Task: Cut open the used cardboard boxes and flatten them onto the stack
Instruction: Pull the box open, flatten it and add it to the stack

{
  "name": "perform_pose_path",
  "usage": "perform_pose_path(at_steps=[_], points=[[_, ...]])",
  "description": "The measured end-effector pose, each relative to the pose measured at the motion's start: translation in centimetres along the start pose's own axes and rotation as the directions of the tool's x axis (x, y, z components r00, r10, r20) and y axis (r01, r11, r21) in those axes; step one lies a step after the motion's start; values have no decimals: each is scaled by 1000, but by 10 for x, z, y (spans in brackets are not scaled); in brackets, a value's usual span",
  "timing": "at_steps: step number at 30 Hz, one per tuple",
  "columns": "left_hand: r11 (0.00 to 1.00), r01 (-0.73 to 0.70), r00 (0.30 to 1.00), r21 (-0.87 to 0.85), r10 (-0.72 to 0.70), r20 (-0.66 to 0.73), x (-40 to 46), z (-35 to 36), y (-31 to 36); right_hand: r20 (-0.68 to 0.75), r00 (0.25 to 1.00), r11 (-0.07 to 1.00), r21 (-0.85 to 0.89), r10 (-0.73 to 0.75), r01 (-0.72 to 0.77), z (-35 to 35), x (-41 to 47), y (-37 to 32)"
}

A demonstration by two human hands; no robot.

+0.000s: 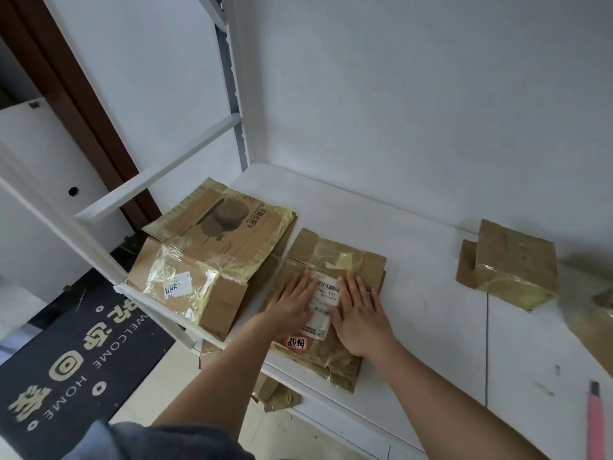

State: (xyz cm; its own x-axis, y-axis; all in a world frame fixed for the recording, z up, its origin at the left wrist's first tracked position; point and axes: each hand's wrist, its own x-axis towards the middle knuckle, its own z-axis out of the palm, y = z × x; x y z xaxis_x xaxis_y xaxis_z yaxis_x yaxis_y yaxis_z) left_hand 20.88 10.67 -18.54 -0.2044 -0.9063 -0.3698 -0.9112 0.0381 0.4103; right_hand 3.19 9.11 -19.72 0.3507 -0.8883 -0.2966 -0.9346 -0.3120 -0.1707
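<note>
Both palms down on the flattened box (326, 300) in front of me. My left hand (292, 307) and right hand (360, 315) are open flat, fingers spread, gripping nothing, just pressing either side of the shipping label (323, 302). Box sits on the white table (431, 293), near edge hanging slightly over the front.

The stack (212, 257) of flattened boxes is just beside it to my left, touching or nearly so, and itself overhangs the table's left edge. One more taped box (510, 263) sits well apart on my right, looks not yet flattened. Pink cutter (595, 423) at far right near the table edge, blurred.

Risks, my read:
- Tape is glossy and wrinkled; cardboard may spring back once I lift my palms.
- Sliding this one onto the stack could push the overhanging stack off the edge. Some cardboard scraps (275, 393) are already on the floor.
- Can't tell if the cutter blade is out; reaching blind for it is a cut hazard.
</note>
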Motion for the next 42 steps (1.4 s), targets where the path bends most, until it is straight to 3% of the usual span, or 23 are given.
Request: perform_pose_path(at_steps=[3, 5, 8, 13, 17, 21, 26, 31, 34, 37, 40, 42], points=[[987, 45, 987, 154, -21, -158, -12, 16, 3, -50, 998, 999, -39, 34, -36, -1, -2, -10], [973, 103, 967, 206, -49, -250, -25, 29, 2, -60, 996, 997, 51, 62, -59, 2, -8, -19], [977, 113, 939, 180, -45, -342, -38, 39, -2, -85, 993, 979, 194, 80, -62, 12, -19, -22], [988, 83, 902, 133, -17, -432, -36, 49, -10, -321, 944, 988, 150, 80, -33, 31, -27, -24], [989, 74, 906, 127, -14, -422, -34, 47, -8, -288, 954, 994, 91, 88, -64, 29, -23, -21], [993, 61, 905, 100, -13, -425, -35, 43, -9, -381, 919, 990, -53, 101, -131, 3, -1, -27], [987, 71, 888, 144, 3, -459, -32, 48, -10, -218, 974, 996, -46, 69, -81, 10, 32, -14], [992, 76, 881, 101, -19, -473, -32, 48, -7, -243, 970, 998, 69, 8, 9, 11, 32, -1], [988, 111, 882, 111, -46, -470, -31, 49, -7, -266, 964, 1000, 11, -14, 18, 16, 35, -2], [986, 106, 914, 125, -47, -403, -33, 44, -5, -150, 989, 1000, 27, 5, -1, 9, 37, -4], [978, 114, 942, 178, -49, -333, -38, 31, -1, -94, 994, 985, 158, -57, 72, -13, 34, 0], [965, 115, 946, 235, -34, -322, -41, 16, 5, -166, 979, 949, 274, -114, 157, -32, 25, 6]])
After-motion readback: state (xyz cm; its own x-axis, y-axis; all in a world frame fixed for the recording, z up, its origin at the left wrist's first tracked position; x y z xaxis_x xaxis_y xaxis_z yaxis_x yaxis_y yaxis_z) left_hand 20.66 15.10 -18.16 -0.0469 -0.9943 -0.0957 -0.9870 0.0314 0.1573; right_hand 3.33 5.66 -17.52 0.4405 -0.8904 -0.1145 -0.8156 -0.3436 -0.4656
